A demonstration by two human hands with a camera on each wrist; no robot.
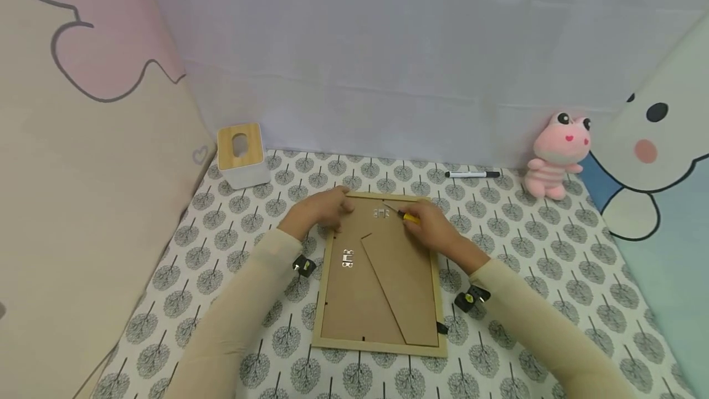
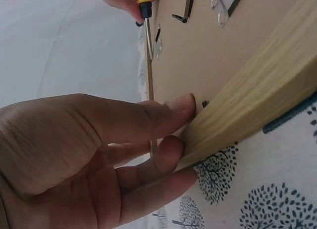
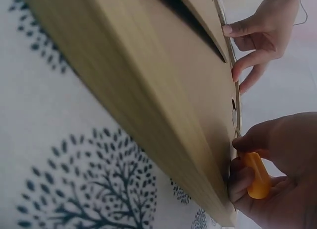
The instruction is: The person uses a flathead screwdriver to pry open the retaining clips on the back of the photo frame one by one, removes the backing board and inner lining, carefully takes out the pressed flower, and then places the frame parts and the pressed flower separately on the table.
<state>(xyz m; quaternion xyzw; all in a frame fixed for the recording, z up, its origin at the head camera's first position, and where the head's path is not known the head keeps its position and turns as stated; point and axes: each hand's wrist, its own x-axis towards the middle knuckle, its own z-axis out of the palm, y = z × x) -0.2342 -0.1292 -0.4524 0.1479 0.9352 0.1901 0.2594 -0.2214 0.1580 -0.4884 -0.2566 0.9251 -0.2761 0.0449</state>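
Note:
A wooden picture frame [image 1: 382,348] lies face down, its brown backing board [image 1: 346,310] showing, with an easel leg [image 1: 401,282] flat against it. At the far left corner my left hand [image 1: 328,207] holds the frame, thumb on top and fingers at the outer side [image 2: 114,149]. My right hand [image 1: 434,226] grips a screwdriver with a yellow handle [image 1: 411,218] near the far right corner. The screwdriver's metal shaft [image 2: 148,38] points toward a small dark tab [image 1: 383,201] at the far edge, beside a metal hanger [image 1: 381,213]. Another hanger [image 1: 348,258] sits near the left side.
A tissue box with a wooden lid [image 1: 224,153] stands at the back left. Toward the back right lie a marker [image 1: 472,174] and a pink plush frog [image 1: 559,153]. A tree-patterned cloth [image 1: 277,380] covers the table, which meets walls on three sides.

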